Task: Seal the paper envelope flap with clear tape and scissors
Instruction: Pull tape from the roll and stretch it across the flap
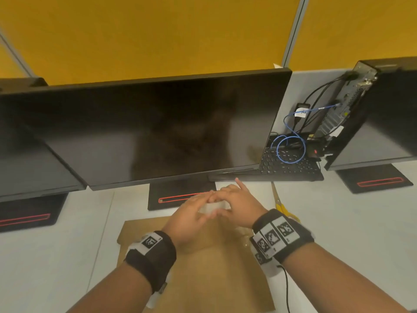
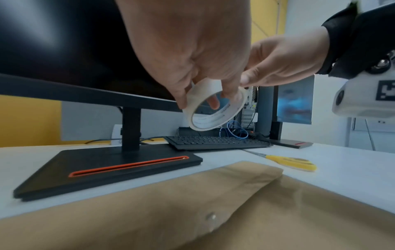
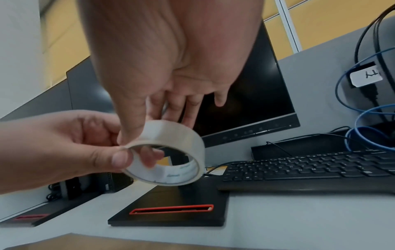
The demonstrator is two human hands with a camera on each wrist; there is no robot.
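Observation:
Both hands hold a roll of clear tape [image 1: 212,208] in the air above the far end of a brown paper envelope [image 1: 203,267] lying flat on the desk. My left hand [image 1: 204,211] pinches the tape roll [image 3: 171,152], thumb outside and a finger through its core. My right hand [image 1: 222,205] grips the tape roll's [image 2: 215,110] outer face from the other side, with the little finger sticking out. Yellow-handled scissors [image 1: 282,208] lie on the desk just right of the envelope [image 2: 192,211], beyond my right wrist. The scissors [image 2: 292,162] are untouched.
A large dark monitor [image 1: 158,127] stands close behind the hands, its black base [image 1: 180,197] touching the envelope's far edge. A black keyboard [image 1: 291,163] with blue cable lies at the back right. More monitors flank both sides. The desk [image 1: 349,222] is white.

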